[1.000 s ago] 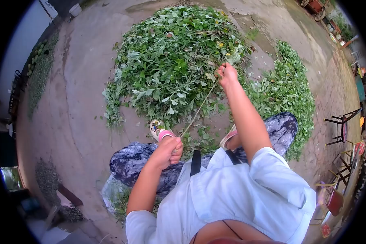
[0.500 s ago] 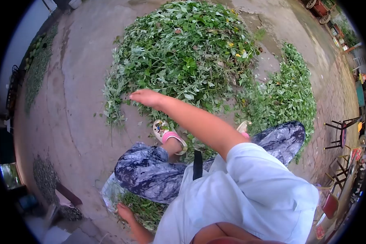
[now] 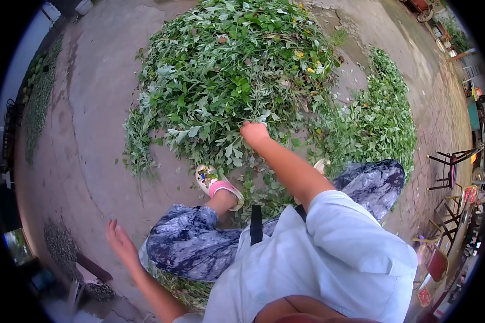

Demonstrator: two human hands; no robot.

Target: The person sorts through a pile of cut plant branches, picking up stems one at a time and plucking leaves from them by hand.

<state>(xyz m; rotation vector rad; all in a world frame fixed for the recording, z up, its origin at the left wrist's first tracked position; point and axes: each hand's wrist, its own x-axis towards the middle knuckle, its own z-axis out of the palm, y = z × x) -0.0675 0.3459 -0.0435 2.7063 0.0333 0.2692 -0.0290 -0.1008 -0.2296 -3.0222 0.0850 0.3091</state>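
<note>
A big heap of cut leafy green stems [image 3: 215, 70] lies on the ground in front of me. My right hand [image 3: 255, 134] is at its near edge, fingers closed on a leafy stem [image 3: 264, 116]. My left hand [image 3: 122, 245] is held out at the left above the concrete, fingers stretched and holding nothing. Below it, beside my leg, a pale bag [image 3: 143, 255] and a bunch of cut greens [image 3: 186, 290] show partly from under my trousers.
A second, lower pile of leaves [image 3: 385, 116] spreads to the right. My feet in clogs [image 3: 207, 178] stand close to the heap among loose leaves. Stools and chairs [image 3: 448, 167] line the right side. Dark material [image 3: 62, 242] lies on the ground at the left.
My right hand has moved right along the heap's near edge and closed on a stem. My left hand has lifted away from the greens beside my leg, forward and left, and opened.
</note>
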